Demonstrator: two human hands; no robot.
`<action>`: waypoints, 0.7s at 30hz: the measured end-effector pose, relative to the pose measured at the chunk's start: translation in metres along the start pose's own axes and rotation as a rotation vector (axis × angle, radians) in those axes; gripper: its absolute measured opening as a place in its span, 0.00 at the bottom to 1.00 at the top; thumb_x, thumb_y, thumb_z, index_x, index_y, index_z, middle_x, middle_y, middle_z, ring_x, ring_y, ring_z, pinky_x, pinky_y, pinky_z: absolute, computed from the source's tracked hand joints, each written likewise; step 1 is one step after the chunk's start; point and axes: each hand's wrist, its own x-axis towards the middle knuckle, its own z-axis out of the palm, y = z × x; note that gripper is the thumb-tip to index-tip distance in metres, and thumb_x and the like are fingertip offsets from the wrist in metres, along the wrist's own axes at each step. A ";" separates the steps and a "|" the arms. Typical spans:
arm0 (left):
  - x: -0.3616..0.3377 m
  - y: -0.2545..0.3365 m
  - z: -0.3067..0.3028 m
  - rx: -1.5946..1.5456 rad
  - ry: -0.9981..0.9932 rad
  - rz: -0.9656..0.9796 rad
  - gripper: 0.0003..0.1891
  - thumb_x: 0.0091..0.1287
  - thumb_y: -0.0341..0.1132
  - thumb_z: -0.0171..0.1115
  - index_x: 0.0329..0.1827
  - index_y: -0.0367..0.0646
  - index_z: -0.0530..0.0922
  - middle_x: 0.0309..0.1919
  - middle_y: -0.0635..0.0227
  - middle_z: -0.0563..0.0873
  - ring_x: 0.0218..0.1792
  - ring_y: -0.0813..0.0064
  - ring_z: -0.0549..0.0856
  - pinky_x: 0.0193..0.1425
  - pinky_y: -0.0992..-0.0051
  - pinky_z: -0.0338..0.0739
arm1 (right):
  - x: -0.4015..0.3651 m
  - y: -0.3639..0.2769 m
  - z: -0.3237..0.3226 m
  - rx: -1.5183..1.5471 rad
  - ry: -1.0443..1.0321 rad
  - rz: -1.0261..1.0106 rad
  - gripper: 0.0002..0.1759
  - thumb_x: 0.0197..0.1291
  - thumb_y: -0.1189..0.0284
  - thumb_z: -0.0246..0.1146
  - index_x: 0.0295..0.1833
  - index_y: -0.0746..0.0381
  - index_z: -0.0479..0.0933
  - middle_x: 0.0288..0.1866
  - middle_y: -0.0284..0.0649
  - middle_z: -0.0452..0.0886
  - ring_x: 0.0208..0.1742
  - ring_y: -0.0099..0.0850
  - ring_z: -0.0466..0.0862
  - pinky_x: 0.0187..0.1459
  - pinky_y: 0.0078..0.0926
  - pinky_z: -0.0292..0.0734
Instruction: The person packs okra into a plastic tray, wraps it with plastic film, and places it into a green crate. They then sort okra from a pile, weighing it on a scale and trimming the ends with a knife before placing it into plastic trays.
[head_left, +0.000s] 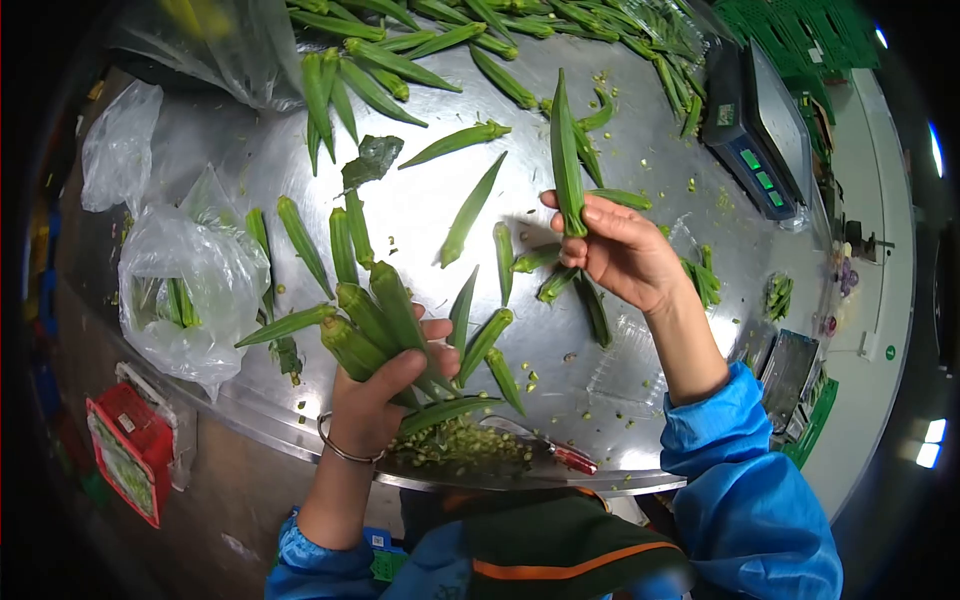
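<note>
My left hand [385, 390] is closed around several okra pods [368, 318], their stem ends pointing up and away from me. In my right hand [632, 245] a single long okra pod [564, 150] stands upright, pinched by its stem end between thumb and fingers. Loose okra pods [472, 210] lie scattered on the metal table [420, 240] between and beyond both hands. Below the left hand sits a heap of cut okra trimmings [455, 447]. A knife with a red handle [572, 457] lies beside that heap, its blade partly over the trimmings.
A large okra pile [520, 20] spreads along the far edge. A digital scale [757, 135] stands at the right. Clear plastic bags [190, 290] lie at the left, one with okra inside. A red crate [130, 450] is on the floor, lower left.
</note>
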 end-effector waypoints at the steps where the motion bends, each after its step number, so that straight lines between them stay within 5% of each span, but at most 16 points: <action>1: 0.002 -0.001 0.002 0.003 -0.006 0.001 0.22 0.56 0.24 0.59 0.55 0.33 0.68 0.40 0.60 0.80 0.40 0.65 0.81 0.48 0.66 0.76 | -0.004 0.000 0.001 0.041 -0.045 -0.009 0.22 0.62 0.70 0.55 0.57 0.72 0.68 0.40 0.40 0.78 0.30 0.21 0.72 0.36 0.19 0.70; 4: 0.003 -0.004 0.005 0.271 -0.064 0.140 0.20 0.56 0.25 0.62 0.53 0.36 0.70 0.42 0.59 0.80 0.42 0.65 0.81 0.50 0.66 0.75 | -0.017 0.003 0.009 0.038 -0.043 0.017 0.23 0.59 0.69 0.57 0.57 0.72 0.68 0.37 0.40 0.79 0.30 0.23 0.74 0.35 0.21 0.71; 6: 0.002 -0.002 0.008 1.063 -0.015 0.672 0.21 0.53 0.26 0.65 0.51 0.39 0.72 0.43 0.58 0.79 0.44 0.64 0.80 0.51 0.66 0.75 | -0.027 0.005 0.022 -0.376 -0.018 0.306 0.17 0.59 0.68 0.56 0.50 0.68 0.74 0.39 0.42 0.80 0.27 0.22 0.74 0.32 0.19 0.73; 10: 0.006 0.016 0.010 1.481 -0.255 0.947 0.25 0.44 0.26 0.69 0.49 0.42 0.73 0.43 0.60 0.79 0.46 0.58 0.79 0.51 0.68 0.74 | -0.041 0.031 0.053 -0.255 -0.222 0.499 0.15 0.60 0.67 0.56 0.44 0.67 0.78 0.38 0.39 0.82 0.30 0.21 0.77 0.33 0.17 0.73; 12: 0.009 0.007 -0.002 1.430 -0.309 0.941 0.26 0.42 0.25 0.69 0.49 0.42 0.74 0.42 0.60 0.79 0.44 0.57 0.79 0.54 0.65 0.72 | -0.036 0.037 0.064 -0.469 -0.488 0.538 0.16 0.60 0.65 0.56 0.44 0.68 0.78 0.35 0.38 0.83 0.30 0.22 0.77 0.33 0.17 0.72; 14: 0.001 -0.001 -0.008 1.106 -0.167 0.596 0.24 0.46 0.24 0.67 0.49 0.42 0.73 0.40 0.64 0.79 0.43 0.62 0.80 0.54 0.64 0.73 | -0.022 0.041 0.061 -0.448 -0.548 0.512 0.16 0.61 0.64 0.56 0.45 0.65 0.78 0.34 0.35 0.83 0.29 0.22 0.77 0.33 0.17 0.72; 15: 0.000 -0.010 -0.016 1.107 -0.163 0.604 0.24 0.46 0.24 0.67 0.49 0.42 0.73 0.40 0.64 0.79 0.43 0.62 0.80 0.54 0.64 0.73 | -0.010 0.036 0.062 -0.661 -0.337 0.284 0.14 0.61 0.66 0.57 0.45 0.64 0.78 0.34 0.36 0.82 0.31 0.23 0.76 0.35 0.19 0.72; 16: -0.001 -0.020 -0.026 0.896 -0.090 0.385 0.25 0.48 0.23 0.66 0.51 0.40 0.71 0.39 0.65 0.79 0.42 0.65 0.80 0.51 0.66 0.74 | 0.001 0.031 0.062 -0.857 -0.117 0.044 0.13 0.60 0.67 0.58 0.46 0.63 0.78 0.35 0.37 0.80 0.32 0.23 0.76 0.37 0.21 0.73; 17: 0.000 -0.023 -0.028 0.682 -0.029 0.178 0.25 0.50 0.22 0.64 0.54 0.39 0.69 0.38 0.66 0.78 0.41 0.69 0.81 0.49 0.67 0.76 | 0.019 0.030 0.052 -1.297 -0.057 -0.364 0.12 0.59 0.68 0.59 0.46 0.60 0.78 0.37 0.38 0.79 0.34 0.25 0.77 0.37 0.21 0.73; 18: -0.001 -0.022 -0.024 0.685 -0.039 0.200 0.25 0.50 0.22 0.64 0.54 0.39 0.69 0.38 0.66 0.78 0.41 0.69 0.81 0.49 0.67 0.76 | 0.038 0.032 0.038 -1.711 0.022 -0.805 0.12 0.58 0.68 0.60 0.47 0.57 0.78 0.40 0.39 0.78 0.37 0.27 0.77 0.37 0.22 0.73; 21: -0.010 -0.017 -0.003 0.320 -0.036 0.069 0.28 0.54 0.22 0.58 0.60 0.37 0.62 0.38 0.66 0.75 0.34 0.72 0.79 0.42 0.69 0.78 | 0.068 0.040 0.017 -1.984 -0.046 -0.867 0.13 0.56 0.70 0.60 0.49 0.54 0.77 0.42 0.42 0.75 0.39 0.29 0.76 0.38 0.22 0.73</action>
